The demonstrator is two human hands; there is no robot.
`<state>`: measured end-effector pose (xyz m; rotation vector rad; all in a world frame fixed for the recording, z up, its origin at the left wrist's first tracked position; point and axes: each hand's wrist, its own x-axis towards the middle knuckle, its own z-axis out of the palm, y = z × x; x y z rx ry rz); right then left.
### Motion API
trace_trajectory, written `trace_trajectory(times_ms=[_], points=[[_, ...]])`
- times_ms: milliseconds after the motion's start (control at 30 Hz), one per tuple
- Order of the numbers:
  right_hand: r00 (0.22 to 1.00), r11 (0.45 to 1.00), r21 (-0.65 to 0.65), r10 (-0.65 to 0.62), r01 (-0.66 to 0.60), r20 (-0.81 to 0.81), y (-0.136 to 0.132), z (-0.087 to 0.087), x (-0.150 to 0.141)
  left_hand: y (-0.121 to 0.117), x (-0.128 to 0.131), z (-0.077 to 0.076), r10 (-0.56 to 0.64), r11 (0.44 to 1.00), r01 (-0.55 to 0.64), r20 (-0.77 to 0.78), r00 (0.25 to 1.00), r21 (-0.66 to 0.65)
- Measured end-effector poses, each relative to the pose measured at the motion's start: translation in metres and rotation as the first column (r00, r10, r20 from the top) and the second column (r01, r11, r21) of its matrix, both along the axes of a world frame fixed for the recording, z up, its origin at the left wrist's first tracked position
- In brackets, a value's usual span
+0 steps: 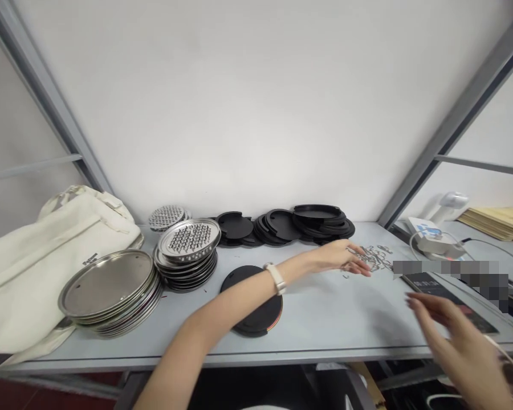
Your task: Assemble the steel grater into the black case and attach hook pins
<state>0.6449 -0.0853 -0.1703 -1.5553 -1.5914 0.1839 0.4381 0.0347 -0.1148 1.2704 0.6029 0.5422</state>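
My left hand [342,256] reaches across to a loose pile of small metal hooks [374,257] at the right of the table. Its fingers are apart at the pile's near side, and I see nothing held. My right hand [457,336], blurred, hovers over the table's front right edge with thumb and fingers apart and nothing visible in it. Beneath my left forearm lies a round black disc [256,313] with a raised rim, partly hidden by the arm. One small hook [346,277] lies apart from the pile, just below my left hand.
At left are a stack of round metal plates [109,285], round metal graters [192,239] in a stack, and a cream cloth bag [55,245]. Several black round pieces [282,225] line the wall. A phone-like timer screen [436,287], a white device [431,236] and wooden boards [500,222] sit right.
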Motion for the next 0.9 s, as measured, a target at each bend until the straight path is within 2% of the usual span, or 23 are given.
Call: trace_trajectory(times_ms=[67, 167, 233, 300, 333, 467, 567, 633, 700, 800, 833, 900], points=[[0.959, 0.969, -0.094, 0.206, -0.227, -0.194, 0.009, 0.012, -0.055, -0.026, -0.042, 0.005, 0.042, 0.999, -0.041, 0.148, 0.988, -0.013], [0.786, 0.837, -0.13, 0.43, -0.532, -0.445, 0.019, 0.025, -0.127, -0.055, -0.089, 0.006, 0.144, 0.988, -0.155, 0.271, 0.952, 0.017], [0.664, 0.769, -0.1, 0.469, -0.631, -0.583, 0.025, 0.028, -0.16, -0.066, -0.11, 0.003, 0.18, 0.974, -0.21, 0.278, 0.944, 0.084], [0.554, 0.708, -0.086, 0.465, -0.701, -0.691, 0.031, 0.026, -0.182, -0.071, -0.125, -0.001, 0.219, 0.95, -0.263, 0.245, 0.944, 0.166], [0.511, 0.694, -0.073, 0.449, -0.716, -0.733, 0.034, 0.025, -0.189, -0.072, -0.13, -0.003, 0.245, 0.933, -0.294, 0.229, 0.942, 0.208], [0.399, 0.637, -0.073, 0.385, -0.767, -0.832, 0.043, 0.019, -0.201, -0.073, -0.141, -0.011, 0.304, 0.891, -0.341, 0.166, 0.938, 0.298], [0.404, 0.61, -0.101, 0.382, -0.786, -0.831, 0.045, 0.017, -0.204, -0.072, -0.142, -0.014, 0.321, 0.886, -0.34, 0.112, 0.941, 0.317], [0.427, 0.607, -0.108, 0.411, -0.788, -0.805, 0.048, 0.014, -0.204, -0.071, -0.144, -0.014, 0.332, 0.864, -0.333, 0.069, 0.941, 0.378], [0.468, 0.619, -0.112, 0.449, -0.777, -0.761, 0.051, 0.01, -0.202, -0.07, -0.151, -0.012, 0.359, 0.805, -0.316, 0.012, 0.933, 0.502], [0.588, 0.676, -0.147, 0.487, -0.722, -0.647, 0.054, 0.002, -0.195, -0.076, -0.167, -0.008, 0.475, 0.656, -0.27, -0.108, 0.873, 0.705], [0.63, 0.699, -0.157, 0.495, -0.698, -0.598, 0.055, 0.0, -0.193, -0.08, -0.173, -0.007, 0.506, 0.627, -0.227, -0.168, 0.846, 0.745], [0.699, 0.735, -0.167, 0.51, -0.657, -0.501, 0.053, -0.004, -0.189, -0.091, -0.183, -0.006, 0.499, 0.624, -0.062, -0.336, 0.798, 0.779]])
